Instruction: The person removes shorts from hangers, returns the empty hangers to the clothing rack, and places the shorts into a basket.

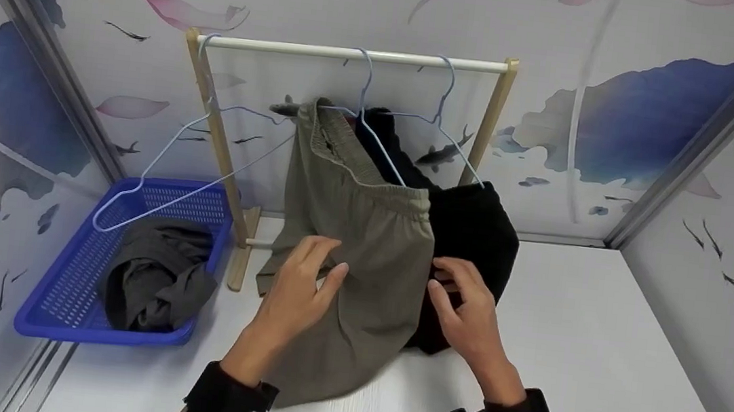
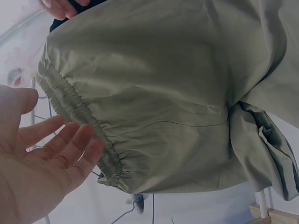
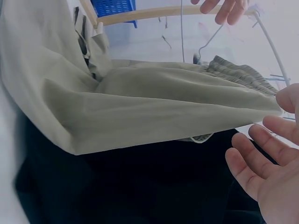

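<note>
Behind olive shorts, black garment mostly hidden; hanger partly covered.

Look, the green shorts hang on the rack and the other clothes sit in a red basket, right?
Not quite: the basket is blue, not red, as the head view shows. The rest holds: the green shorts hang on the rack, and the other clothes sit in that basket.

Three hangers, two hanging garments, one basket, one rack.
</note>
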Action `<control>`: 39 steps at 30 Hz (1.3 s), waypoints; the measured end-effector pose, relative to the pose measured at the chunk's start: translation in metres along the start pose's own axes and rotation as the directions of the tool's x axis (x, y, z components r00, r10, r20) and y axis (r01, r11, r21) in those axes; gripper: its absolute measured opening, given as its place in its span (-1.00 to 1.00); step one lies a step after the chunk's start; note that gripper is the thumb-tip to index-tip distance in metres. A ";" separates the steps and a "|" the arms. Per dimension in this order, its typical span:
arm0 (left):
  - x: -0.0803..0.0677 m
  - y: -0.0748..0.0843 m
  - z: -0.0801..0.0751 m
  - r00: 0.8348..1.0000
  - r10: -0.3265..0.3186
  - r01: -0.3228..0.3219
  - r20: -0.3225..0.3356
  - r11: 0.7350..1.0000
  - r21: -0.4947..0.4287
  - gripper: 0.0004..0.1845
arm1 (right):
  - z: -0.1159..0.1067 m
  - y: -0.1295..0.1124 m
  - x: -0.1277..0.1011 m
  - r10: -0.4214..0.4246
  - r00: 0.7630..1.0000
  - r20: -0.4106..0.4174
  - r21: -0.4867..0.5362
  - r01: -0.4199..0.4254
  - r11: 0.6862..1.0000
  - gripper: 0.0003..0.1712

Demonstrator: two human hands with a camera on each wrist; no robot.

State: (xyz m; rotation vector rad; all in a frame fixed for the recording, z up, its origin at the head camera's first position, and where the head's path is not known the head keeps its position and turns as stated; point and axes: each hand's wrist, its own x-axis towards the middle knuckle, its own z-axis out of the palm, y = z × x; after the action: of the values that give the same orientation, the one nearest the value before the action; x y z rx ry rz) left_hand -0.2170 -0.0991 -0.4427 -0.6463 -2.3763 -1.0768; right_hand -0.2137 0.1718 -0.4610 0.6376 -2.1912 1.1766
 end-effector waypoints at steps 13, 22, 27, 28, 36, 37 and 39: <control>0.012 0.004 0.005 1.000 0.001 -0.001 -0.007 0.999 -0.041 -0.60 | -0.007 -0.007 0.029 0.001 1.000 -0.002 0.027 -0.001 1.000 -0.63; 0.018 0.006 0.010 1.000 -0.020 0.020 -0.011 0.999 -0.026 -0.59 | -0.007 -0.013 0.051 0.019 1.000 0.000 0.008 -0.019 1.000 -0.64; 0.023 0.007 0.014 0.999 -0.050 0.050 -0.002 0.999 -0.009 -0.57 | -0.006 -0.017 0.060 0.068 0.998 0.012 0.004 -0.068 0.998 -0.63; 0.023 0.006 0.015 0.998 -0.057 0.057 0.000 0.998 -0.003 -0.57 | -0.006 -0.017 0.062 0.075 0.997 0.016 0.005 -0.076 0.997 -0.62; 0.028 0.007 0.019 0.997 -0.080 0.080 0.014 0.996 0.027 -0.57 | -0.004 -0.018 0.074 0.118 0.992 0.051 0.011 -0.119 0.993 -0.60; 0.028 0.007 0.019 0.996 -0.083 0.082 0.016 0.996 0.031 -0.57 | -0.003 -0.018 0.075 0.129 0.990 0.056 0.012 -0.130 0.991 -0.60; 0.028 0.007 0.020 0.996 -0.086 0.086 0.017 0.996 0.037 -0.57 | -0.002 -0.018 0.077 0.149 0.987 0.067 0.016 -0.151 0.988 -0.60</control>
State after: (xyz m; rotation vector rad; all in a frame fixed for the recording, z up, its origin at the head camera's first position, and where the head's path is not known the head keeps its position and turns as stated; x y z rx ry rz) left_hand -0.2390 -0.0731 -0.4342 -0.5481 -2.4542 -1.0644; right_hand -0.2580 0.1533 -0.3978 0.5347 -2.3191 1.2729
